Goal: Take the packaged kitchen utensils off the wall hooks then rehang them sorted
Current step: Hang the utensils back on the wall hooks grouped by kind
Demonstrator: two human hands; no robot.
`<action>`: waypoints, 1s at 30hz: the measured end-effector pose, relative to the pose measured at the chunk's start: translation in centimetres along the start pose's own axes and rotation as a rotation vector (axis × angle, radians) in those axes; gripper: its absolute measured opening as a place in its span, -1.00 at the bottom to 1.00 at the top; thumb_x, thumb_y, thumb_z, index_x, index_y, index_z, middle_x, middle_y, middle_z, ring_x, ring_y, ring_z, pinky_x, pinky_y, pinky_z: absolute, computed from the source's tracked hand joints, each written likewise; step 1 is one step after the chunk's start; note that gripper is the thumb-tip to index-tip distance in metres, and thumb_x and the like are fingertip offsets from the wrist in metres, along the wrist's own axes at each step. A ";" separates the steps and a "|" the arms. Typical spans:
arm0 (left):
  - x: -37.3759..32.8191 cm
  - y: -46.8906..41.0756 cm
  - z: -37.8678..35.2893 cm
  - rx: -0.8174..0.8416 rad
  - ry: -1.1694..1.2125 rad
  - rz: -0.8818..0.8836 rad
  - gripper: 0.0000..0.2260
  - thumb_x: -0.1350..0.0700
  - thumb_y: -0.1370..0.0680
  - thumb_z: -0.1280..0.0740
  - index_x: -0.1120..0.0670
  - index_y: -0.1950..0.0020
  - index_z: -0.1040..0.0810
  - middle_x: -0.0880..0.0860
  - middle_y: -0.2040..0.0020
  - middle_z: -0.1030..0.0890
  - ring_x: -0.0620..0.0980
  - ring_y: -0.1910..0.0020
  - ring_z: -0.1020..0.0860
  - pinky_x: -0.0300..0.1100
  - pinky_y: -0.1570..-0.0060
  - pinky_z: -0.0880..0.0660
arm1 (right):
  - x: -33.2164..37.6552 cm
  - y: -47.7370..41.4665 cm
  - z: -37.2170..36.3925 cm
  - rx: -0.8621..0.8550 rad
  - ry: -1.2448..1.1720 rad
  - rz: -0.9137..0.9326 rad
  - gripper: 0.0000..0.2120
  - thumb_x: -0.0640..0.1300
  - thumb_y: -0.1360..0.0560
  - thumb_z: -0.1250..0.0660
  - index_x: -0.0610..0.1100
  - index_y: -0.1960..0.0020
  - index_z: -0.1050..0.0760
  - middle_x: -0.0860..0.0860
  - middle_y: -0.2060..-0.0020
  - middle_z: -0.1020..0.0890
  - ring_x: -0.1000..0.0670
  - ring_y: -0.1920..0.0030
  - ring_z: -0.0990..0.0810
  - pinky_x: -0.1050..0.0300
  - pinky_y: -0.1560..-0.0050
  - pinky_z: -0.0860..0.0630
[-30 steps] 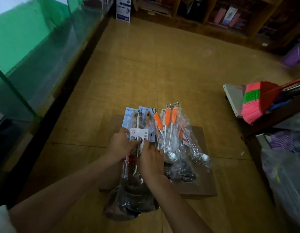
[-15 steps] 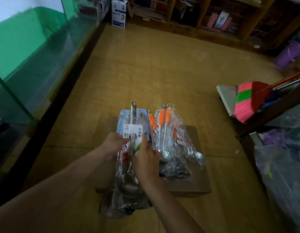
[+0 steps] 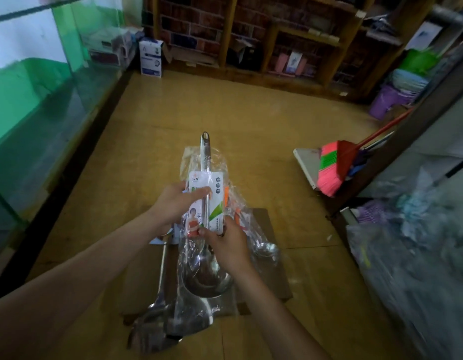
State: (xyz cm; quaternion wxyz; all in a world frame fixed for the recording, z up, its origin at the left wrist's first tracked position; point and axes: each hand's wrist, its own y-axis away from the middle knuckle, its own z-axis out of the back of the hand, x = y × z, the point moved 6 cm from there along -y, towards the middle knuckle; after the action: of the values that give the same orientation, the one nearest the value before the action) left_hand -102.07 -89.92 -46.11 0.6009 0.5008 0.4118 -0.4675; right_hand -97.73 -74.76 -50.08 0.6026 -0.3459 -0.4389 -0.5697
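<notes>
The left hand (image 3: 173, 203) and right hand (image 3: 226, 242) each have a grip clamped on the bagged ladle (image 3: 205, 157); slippery plastic could make it drop.

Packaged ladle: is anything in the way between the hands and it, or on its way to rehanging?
Nothing visible: the left hand grips the packaged ladle by its label card, and the right hand pinches the card's bottom edge. No hooks are in view, so that path cannot be judged.

Open floor (image 3: 238, 107) stretches ahead up to the wooden shelves (image 3: 290, 40). A glass display case (image 3: 43, 120) walls off the left; a pink broom (image 3: 331, 167) and bagged goods (image 3: 412, 250) crowd the right side.
</notes>
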 end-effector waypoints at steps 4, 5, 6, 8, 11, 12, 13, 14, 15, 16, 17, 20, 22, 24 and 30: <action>-7.5 2.1 -6.4 0.101 -0.064 -0.164 -0.79 -0.05 -0.50 -0.45 0.09 0.16 -0.66 0.07 0.27 -0.60 -0.11 0.42 -0.49 -0.28 0.43 -0.39 | 2.2 2.7 8.2 -0.158 -0.017 0.067 -0.79 -0.17 -0.55 -0.42 -0.07 -0.17 -0.56 0.14 0.06 -0.69 0.27 0.09 -0.64 0.40 0.16 -0.50; -9.3 2.9 -8.5 0.128 -0.068 -0.195 -0.78 -0.04 -0.50 -0.46 0.11 0.18 -0.66 0.11 0.28 -0.58 -0.09 0.45 -0.47 -0.25 0.45 -0.38 | 2.6 3.9 10.7 -0.208 -0.014 0.077 -0.81 -0.17 -0.55 -0.42 -0.06 -0.15 -0.56 0.13 0.07 -0.69 0.26 0.10 -0.64 0.37 0.16 -0.51; -11.1 3.9 -10.9 0.160 -0.073 -0.217 -0.78 -0.03 -0.50 -0.46 0.13 0.17 -0.65 0.12 0.29 -0.57 -0.09 0.48 -0.46 -0.22 0.48 -0.37 | 2.7 5.1 13.3 -0.263 -0.013 0.088 -0.81 -0.17 -0.55 -0.41 -0.05 -0.15 -0.56 0.12 0.07 -0.69 0.25 0.10 -0.64 0.36 0.16 -0.51; -14.4 6.5 -16.1 0.248 -0.088 -0.254 -0.77 0.00 -0.53 -0.43 0.17 0.08 -0.65 0.13 0.29 -0.55 -0.12 0.54 -0.44 -0.25 0.56 -0.36 | 3.1 8.3 18.7 -0.376 0.014 0.115 -0.80 -0.16 -0.56 -0.40 -0.03 -0.17 -0.55 0.12 0.04 -0.69 0.22 0.06 -0.64 0.32 0.12 -0.53; -18.8 11.9 -24.5 0.408 -0.088 -0.350 -0.77 0.04 -0.56 -0.39 0.22 0.03 -0.65 0.22 0.24 -0.57 0.03 0.42 -0.47 -0.24 0.55 -0.32 | 3.4 14.6 27.1 -0.544 0.083 0.132 -0.79 -0.11 -0.54 -0.40 -0.02 -0.17 -0.55 0.07 0.06 -0.70 0.08 0.05 -0.67 0.09 0.06 -0.61; -20.2 13.9 -27.2 0.449 -0.090 -0.393 -0.79 0.05 -0.57 -0.39 0.19 0.06 -0.65 0.23 0.24 -0.60 0.08 0.38 -0.50 -0.21 0.52 -0.35 | 3.5 17.0 29.7 -0.595 0.095 0.134 -0.82 -0.13 -0.54 -0.41 -0.03 -0.14 -0.55 0.06 0.12 -0.70 0.08 0.11 -0.67 0.07 0.11 -0.60; -21.5 16.1 -29.9 0.484 -0.090 -0.437 -0.81 0.05 -0.57 -0.39 0.17 0.07 -0.66 0.22 0.22 -0.64 0.14 0.36 -0.53 -0.16 0.48 -0.41 | 3.5 19.6 32.3 -0.649 0.112 0.134 -0.85 -0.15 -0.55 -0.41 -0.05 -0.10 -0.55 0.06 0.17 -0.69 0.10 0.18 -0.65 0.11 0.19 -0.58; -22.8 18.4 -32.5 0.514 -0.091 -0.473 -0.83 0.05 -0.56 -0.39 0.14 0.06 -0.67 0.21 0.20 -0.68 0.20 0.33 -0.59 -0.07 0.43 -0.49 | 3.4 22.4 34.8 -0.707 0.126 0.133 -0.87 -0.16 -0.54 -0.42 -0.05 -0.08 -0.55 0.06 0.20 -0.67 0.12 0.23 -0.62 0.17 0.25 -0.53; -24.0 20.8 -35.2 0.543 -0.086 -0.501 -0.84 0.06 -0.56 -0.40 0.13 0.04 -0.68 0.18 0.18 -0.70 0.24 0.28 -0.63 0.01 0.35 -0.55 | 3.5 25.3 37.2 -0.763 0.138 0.137 -0.88 -0.15 -0.54 -0.42 -0.06 -0.06 -0.55 0.06 0.21 -0.67 0.13 0.24 -0.62 0.20 0.26 -0.50; -25.1 23.3 -37.7 0.580 -0.080 -0.522 -0.84 0.06 -0.56 -0.40 0.14 0.02 -0.69 0.17 0.18 -0.70 0.23 0.26 -0.65 0.03 0.32 -0.57 | 3.5 28.1 39.4 -0.817 0.146 0.136 -0.88 -0.15 -0.54 -0.42 -0.04 -0.06 -0.55 0.06 0.19 -0.67 0.12 0.22 -0.62 0.23 0.26 -0.49; -26.2 26.0 -40.4 0.624 -0.077 -0.541 -0.84 0.07 -0.57 -0.39 0.14 0.01 -0.68 0.17 0.18 -0.70 0.19 0.28 -0.65 -0.01 0.33 -0.57 | 3.4 31.2 41.6 -0.870 0.148 0.137 -0.88 -0.15 -0.54 -0.42 0.00 -0.05 -0.55 0.08 0.17 -0.67 0.14 0.19 -0.63 0.26 0.24 -0.49; -28.8 34.4 -47.5 0.737 -0.059 -0.591 -0.85 0.05 -0.58 -0.38 0.11 0.09 -0.66 0.11 0.27 -0.67 -0.06 0.45 -0.59 -0.25 0.48 -0.47 | 3.1 40.3 47.5 -1.044 0.160 0.139 -0.85 -0.14 -0.55 -0.42 0.05 -0.06 -0.52 0.14 0.15 -0.67 0.20 0.15 -0.63 0.26 0.17 -0.54; -30.2 40.1 -51.8 0.810 -0.043 -0.630 -0.84 0.06 -0.57 -0.39 0.12 0.13 -0.64 0.09 0.31 -0.65 -0.06 0.47 -0.57 -0.25 0.49 -0.44 | 2.4 46.4 51.0 -1.157 0.164 0.127 -0.85 -0.12 -0.54 -0.42 -0.02 -0.08 -0.52 0.15 0.18 -0.66 0.21 0.19 -0.62 0.25 0.18 -0.55; -31.2 45.8 -55.9 0.894 -0.041 -0.667 -0.82 0.05 -0.56 -0.40 0.16 0.12 -0.65 0.16 0.26 -0.68 0.13 0.36 -0.63 -0.01 0.33 -0.57 | 1.6 52.2 53.9 -1.249 0.146 0.111 -0.88 -0.10 -0.54 -0.43 -0.03 -0.04 -0.51 0.13 0.21 -0.66 0.18 0.24 -0.62 0.18 0.21 -0.56; -31.0 60.8 -65.6 1.110 -0.035 -0.713 -0.81 0.06 -0.58 -0.37 0.18 0.06 -0.65 0.27 0.16 -0.68 0.29 0.26 -0.64 0.10 0.30 -0.58 | -1.0 68.2 59.6 -1.440 0.171 0.027 -0.84 -0.06 -0.54 -0.42 0.01 -0.09 -0.51 0.12 0.17 -0.68 0.16 0.18 -0.65 0.06 0.12 -0.61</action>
State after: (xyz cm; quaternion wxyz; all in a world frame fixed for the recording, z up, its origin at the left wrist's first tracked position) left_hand -51.48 -16.87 -13.56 0.0684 0.5614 0.2403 -0.7889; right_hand -38.16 -12.06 -22.94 0.2645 -0.6165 0.0981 -0.7351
